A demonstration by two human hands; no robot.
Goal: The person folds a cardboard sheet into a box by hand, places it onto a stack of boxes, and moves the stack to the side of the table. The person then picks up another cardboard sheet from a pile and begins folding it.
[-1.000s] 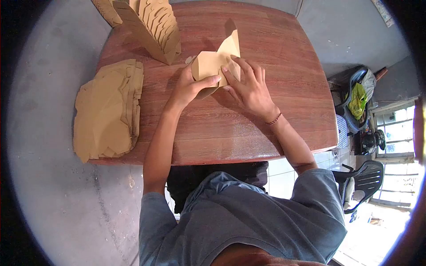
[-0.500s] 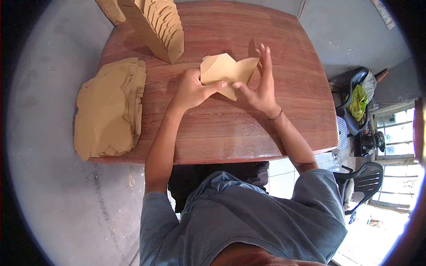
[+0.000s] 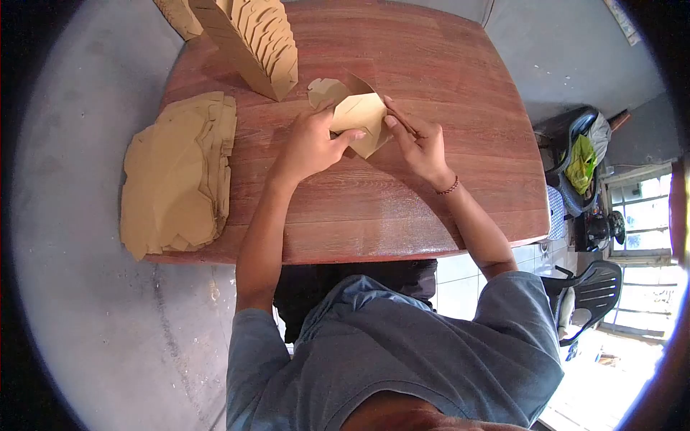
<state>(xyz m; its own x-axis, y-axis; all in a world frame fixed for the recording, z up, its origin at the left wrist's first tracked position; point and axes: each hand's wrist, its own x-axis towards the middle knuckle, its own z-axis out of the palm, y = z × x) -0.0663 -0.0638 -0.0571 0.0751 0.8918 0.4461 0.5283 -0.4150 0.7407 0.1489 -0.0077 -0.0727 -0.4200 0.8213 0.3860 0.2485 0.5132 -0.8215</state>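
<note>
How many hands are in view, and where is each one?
2: the left hand holds the left side of the folded cardboard, and the right hand pinches its right edge. No other hand shows.

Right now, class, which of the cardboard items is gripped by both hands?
The partly folded piece, held between left hand and right hand; the flat pile, nested stack and far-corner cardboard touch neither.
</note>
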